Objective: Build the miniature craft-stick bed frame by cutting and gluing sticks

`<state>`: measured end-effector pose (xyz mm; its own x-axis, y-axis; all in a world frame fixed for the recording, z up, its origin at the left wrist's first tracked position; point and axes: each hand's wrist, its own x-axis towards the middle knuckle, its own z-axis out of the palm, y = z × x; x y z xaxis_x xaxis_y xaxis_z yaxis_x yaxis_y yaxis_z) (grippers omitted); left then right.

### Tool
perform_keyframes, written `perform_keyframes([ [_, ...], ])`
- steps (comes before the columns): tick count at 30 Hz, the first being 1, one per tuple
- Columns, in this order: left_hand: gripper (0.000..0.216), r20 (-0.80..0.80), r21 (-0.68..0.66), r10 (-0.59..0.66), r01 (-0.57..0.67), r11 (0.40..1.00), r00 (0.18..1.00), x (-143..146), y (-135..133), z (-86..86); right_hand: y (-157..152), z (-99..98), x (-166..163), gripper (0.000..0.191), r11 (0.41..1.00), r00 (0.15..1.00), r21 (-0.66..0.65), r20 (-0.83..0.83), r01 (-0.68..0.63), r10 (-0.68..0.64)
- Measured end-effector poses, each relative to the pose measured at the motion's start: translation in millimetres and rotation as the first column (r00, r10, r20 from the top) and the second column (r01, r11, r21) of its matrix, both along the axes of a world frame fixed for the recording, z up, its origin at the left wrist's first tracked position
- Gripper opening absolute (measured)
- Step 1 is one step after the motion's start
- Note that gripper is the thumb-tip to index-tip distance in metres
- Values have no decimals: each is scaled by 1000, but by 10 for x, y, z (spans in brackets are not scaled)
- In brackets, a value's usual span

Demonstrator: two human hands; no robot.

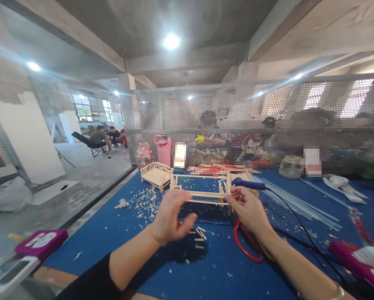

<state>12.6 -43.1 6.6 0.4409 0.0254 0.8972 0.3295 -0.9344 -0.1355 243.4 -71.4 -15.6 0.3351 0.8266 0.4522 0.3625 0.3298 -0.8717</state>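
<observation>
My left hand [170,216] and my right hand [248,208] together hold up a frame of thin wooden sticks [202,188] above the blue table cover [118,246]. The left fingers pinch its near rail at the left end, the right fingers pinch it at the right end. A blue-handled glue gun [248,184] lies just behind my right hand, its black cord trailing right. Several short stick pieces [199,235] lie on the cover below the frame. A red loop of cable [246,248] sits under my right wrist.
A small finished stick bench [156,173] stands at the back left beside wood shavings [143,202]. A pink bottle [164,150], red and plain sticks [220,169] and clear glue rods [299,200] lie further back. A perforated screen [237,108] has people behind it.
</observation>
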Motion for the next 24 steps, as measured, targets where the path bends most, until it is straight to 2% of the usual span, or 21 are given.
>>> perform_keyframes([
  [2,29,-186,-6,-56,56,998,981,236,-123,42,11,-4,-14,39,1000,1000,3,-16,-9,9],
  [5,26,-287,-37,57,-71,997,956,494,-156,5,17,-12,-28,39,1000,1000,14,-24,-8,8],
  [7,28,-294,-41,148,-168,985,944,540,-99,-68,23,-30,-25,39,1000,1000,20,-21,-5,5],
  [10,29,-283,-6,224,-236,972,933,475,5,-171,49,-81,-3,36,999,1000,35,2,3,-3],
  [14,30,-203,21,322,-325,946,925,373,85,-202,76,-135,21,35,1000,999,19,27,25,-25],
  [21,29,-183,77,279,-269,960,943,348,146,-191,36,-63,-15,38,999,999,12,20,30,-30],
  [24,27,-171,115,202,-184,976,964,361,119,-186,16,-22,-27,39,1000,999,8,18,28,-29],
])
